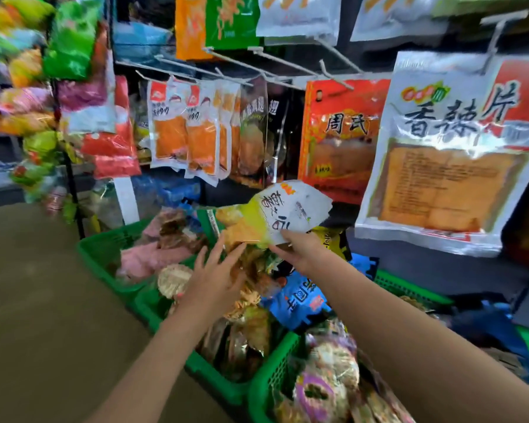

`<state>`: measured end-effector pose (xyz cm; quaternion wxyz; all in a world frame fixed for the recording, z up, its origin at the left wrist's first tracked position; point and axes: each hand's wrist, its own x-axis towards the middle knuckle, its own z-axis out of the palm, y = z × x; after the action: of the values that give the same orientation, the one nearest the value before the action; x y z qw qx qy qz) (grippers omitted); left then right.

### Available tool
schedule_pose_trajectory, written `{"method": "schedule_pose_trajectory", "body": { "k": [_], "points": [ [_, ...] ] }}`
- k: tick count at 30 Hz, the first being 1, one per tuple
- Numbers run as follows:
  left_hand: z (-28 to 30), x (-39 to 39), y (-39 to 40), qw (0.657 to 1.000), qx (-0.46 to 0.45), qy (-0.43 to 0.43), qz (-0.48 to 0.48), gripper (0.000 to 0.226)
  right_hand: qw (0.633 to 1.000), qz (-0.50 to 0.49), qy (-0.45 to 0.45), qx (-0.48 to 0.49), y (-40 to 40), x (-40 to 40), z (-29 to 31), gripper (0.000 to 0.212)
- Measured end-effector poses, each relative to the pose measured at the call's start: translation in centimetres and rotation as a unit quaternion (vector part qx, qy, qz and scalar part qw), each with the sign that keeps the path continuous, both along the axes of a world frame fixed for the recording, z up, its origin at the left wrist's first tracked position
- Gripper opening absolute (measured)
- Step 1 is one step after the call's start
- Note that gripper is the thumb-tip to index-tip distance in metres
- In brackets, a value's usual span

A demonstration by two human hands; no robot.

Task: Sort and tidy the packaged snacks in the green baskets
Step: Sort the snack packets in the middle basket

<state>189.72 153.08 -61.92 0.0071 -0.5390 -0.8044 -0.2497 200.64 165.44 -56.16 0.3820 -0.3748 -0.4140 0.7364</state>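
Only 1 view is given, taken from a wide-angle camera worn on the head. It is aimed forward and downward, close over the green baskets at the bottom. Hanging snack packets are seen near at eye level, with strong bending at the edges.

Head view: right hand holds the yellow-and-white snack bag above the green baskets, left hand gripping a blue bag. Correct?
Not quite. In the head view the left hand grips nothing: its fingers are spread open, reaching toward the snacks in the green baskets. The right hand does hold the yellow-and-white snack bag above them.
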Motion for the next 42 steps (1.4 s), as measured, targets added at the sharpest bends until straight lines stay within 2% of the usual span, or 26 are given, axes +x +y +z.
{"method": "schedule_pose_trajectory", "body": {
  "k": [4, 7, 10, 12, 16, 18, 22, 25, 29, 31, 32, 34, 36, 39, 40, 42],
  "points": [
    [-0.9, -0.3, 3.4, 0.996, -0.085, -0.012, -0.005, 0.058, 0.995, 0.001, -0.083, 0.058, 1.9, 1.4, -0.4, 0.040],
    [-0.8, 0.7, 4.2, 0.998, -0.022, -0.053, 0.033, 0.053, 0.985, 0.037, -0.156, 0.070, 2.1, 2.6, -1.0, 0.049],
    [-1.3, 2.3, 3.7, 0.996, 0.055, -0.005, 0.064, 0.052, 0.984, 0.056, -0.160, 0.049, 2.3, 4.1, -1.7, 0.064],
    [-1.9, 3.7, 3.5, 0.997, 0.066, 0.021, 0.043, 0.054, 0.983, 0.075, -0.155, 0.056, 1.8, 5.1, -1.9, 0.065],
    [-2.0, 7.9, 3.2, 0.996, 0.084, 0.005, -0.002, 0.054, 0.974, 0.088, -0.190, 0.084, 0.6, 9.0, -2.4, 0.057],
    [-2.4, 10.8, 3.2, 0.995, 0.084, -0.018, -0.045, 0.055, 0.970, 0.087, -0.214, 0.080, 0.0, 12.6, -2.9, 0.050],
    [-2.7, 17.1, 4.5, 0.980, 0.093, -0.088, -0.155, 0.052, 0.943, 0.098, -0.288, 0.139, -0.9, 22.1, -3.6, 0.046],
    [-2.8, 22.5, 5.9, 0.963, 0.068, -0.105, -0.238, 0.052, 0.951, 0.056, -0.282, 0.116, -1.8, 30.5, -3.3, 0.029],
    [-2.4, 30.3, 7.1, 0.933, 0.011, -0.118, -0.340, 0.052, 0.947, -0.013, -0.304, 0.101, -3.7, 41.0, -2.7, 0.033],
    [-2.3, 34.3, 7.7, 0.921, -0.012, -0.099, -0.377, 0.050, 0.943, -0.058, -0.316, 0.090, -4.9, 45.3, -2.2, 0.024],
    [-2.1, 36.3, 7.9, 0.915, -0.029, -0.087, -0.392, 0.050, 0.931, -0.074, -0.341, 0.103, -5.6, 47.5, -1.9, 0.023],
    [-1.6, 40.2, 8.0, 0.899, -0.081, -0.068, -0.425, 0.049, 0.881, -0.084, -0.436, 0.162, -6.6, 51.7, -1.4, 0.023],
    [-1.3, 43.6, 7.8, 0.878, -0.144, -0.042, -0.455, 0.050, 0.804, -0.074, -0.547, 0.223, -7.8, 55.3, -1.2, 0.020],
    [-1.4, 47.3, 6.6, 0.867, -0.197, 0.009, -0.458, 0.048, 0.670, -0.013, -0.705, 0.232, -9.2, 59.8, -2.3, 0.027],
    [-1.5, 48.2, 6.2, 0.868, -0.198, 0.029, -0.454, 0.045, 0.646, 0.003, -0.731, 0.221, -9.7, 60.9, -3.0, 0.032],
    [-1.3, 49.4, 5.3, 0.881, -0.181, 0.066, -0.431, 0.039, 0.645, 0.027, -0.737, 0.201, -10.4, 62.1, -4.0, 0.038]
  ]
}}
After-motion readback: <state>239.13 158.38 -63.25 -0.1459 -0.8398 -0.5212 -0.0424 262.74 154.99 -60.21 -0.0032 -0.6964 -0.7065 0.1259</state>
